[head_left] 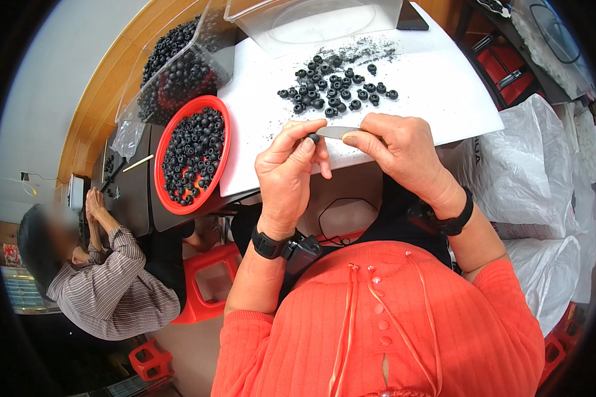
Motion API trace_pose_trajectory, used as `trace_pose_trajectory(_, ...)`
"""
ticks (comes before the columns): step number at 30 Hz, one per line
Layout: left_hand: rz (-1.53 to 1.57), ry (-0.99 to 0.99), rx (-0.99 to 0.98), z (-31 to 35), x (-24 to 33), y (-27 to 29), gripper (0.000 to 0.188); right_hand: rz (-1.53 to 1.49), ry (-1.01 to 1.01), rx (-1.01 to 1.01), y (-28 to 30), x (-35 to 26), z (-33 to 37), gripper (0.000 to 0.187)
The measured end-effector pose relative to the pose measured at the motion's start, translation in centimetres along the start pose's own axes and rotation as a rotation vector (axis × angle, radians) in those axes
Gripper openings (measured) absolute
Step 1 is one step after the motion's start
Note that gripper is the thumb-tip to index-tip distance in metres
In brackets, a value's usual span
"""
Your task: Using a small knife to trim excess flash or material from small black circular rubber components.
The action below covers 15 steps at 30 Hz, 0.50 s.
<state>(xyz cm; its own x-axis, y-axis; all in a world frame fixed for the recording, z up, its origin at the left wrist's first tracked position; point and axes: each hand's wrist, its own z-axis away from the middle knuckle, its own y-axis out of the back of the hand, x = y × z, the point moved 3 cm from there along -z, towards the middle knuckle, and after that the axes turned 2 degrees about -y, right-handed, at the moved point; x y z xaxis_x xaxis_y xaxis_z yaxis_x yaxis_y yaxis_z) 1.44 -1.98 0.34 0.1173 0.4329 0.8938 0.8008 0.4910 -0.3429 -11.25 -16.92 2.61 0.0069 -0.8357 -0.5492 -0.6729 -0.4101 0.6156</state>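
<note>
My left hand (286, 173) pinches a small round black piece (314, 137) between thumb and fingertips, above the near edge of a white board (444, 86). A short knife is gripped in my right hand (404, 147); its grey blade (336, 132) points left and meets or nearly meets the black piece. The handle is mostly hidden in my fingers. Just beyond my hands, a loose heap of black pieces (338, 86) lies on the board, knobbed and ring-shaped with holes in them. Dark crumbs (364, 49) are scattered behind the heap.
To the left, a red basin (226, 142) holds many similar pieces. Behind it stands a clear bin (224, 63) full of them; another clear tub (311, 23) is at the back. White plastic sacks (516, 172) are on the right. A person in a striped shirt (122, 281) sits at left.
</note>
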Motion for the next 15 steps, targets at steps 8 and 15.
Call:
trace_pose_trajectory(8,0.007,-0.021,-0.009,0.01,-0.09,0.03,0.027,0.018,0.011,-0.022,0.01,0.13,0.01,0.037)
trace_pose_trajectory(15,-0.004,-0.042,0.001,0.05,-0.07,-0.06,0.027,0.054,0.040,-0.030,-0.02,0.11,0.01,0.036)
